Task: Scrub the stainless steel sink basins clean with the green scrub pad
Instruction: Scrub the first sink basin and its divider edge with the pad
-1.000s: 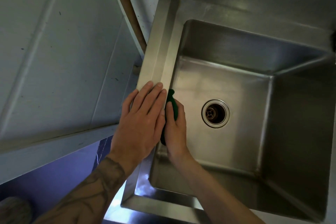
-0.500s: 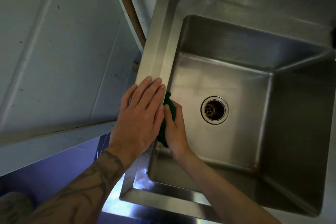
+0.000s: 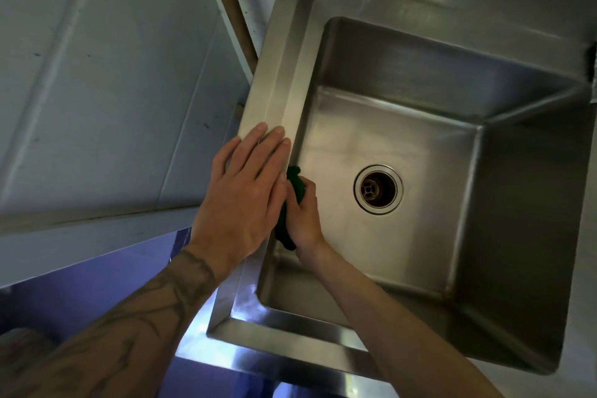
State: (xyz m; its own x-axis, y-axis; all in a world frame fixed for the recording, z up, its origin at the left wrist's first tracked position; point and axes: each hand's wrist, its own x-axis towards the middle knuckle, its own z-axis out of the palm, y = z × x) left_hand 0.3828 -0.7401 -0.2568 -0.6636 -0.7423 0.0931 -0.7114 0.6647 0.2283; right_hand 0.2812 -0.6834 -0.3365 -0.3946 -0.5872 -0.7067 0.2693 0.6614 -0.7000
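Observation:
A deep stainless steel sink basin [image 3: 420, 145] fills the right of the head view, with a round drain [image 3: 378, 189] in its floor. My left hand [image 3: 245, 191] lies flat, fingers straight, on the basin's left rim [image 3: 281, 84]. Down inside the basin, my right hand [image 3: 302, 216] presses the green scrub pad [image 3: 292, 182] against the left inner wall, its fingers curled over the pad. The left hand and rim hide part of the pad.
A pale grey panelled surface [image 3: 106, 90] lies left of the sink, with a brown strip [image 3: 232, 10] running along the gap. The sink's near rim [image 3: 290, 342] shines at the bottom. A purple floor [image 3: 97, 284] shows below left.
My right hand and the pad have slid a little along the left wall, toward the near corner. My left hand stays flat on the rim. The view has shifted slightly.

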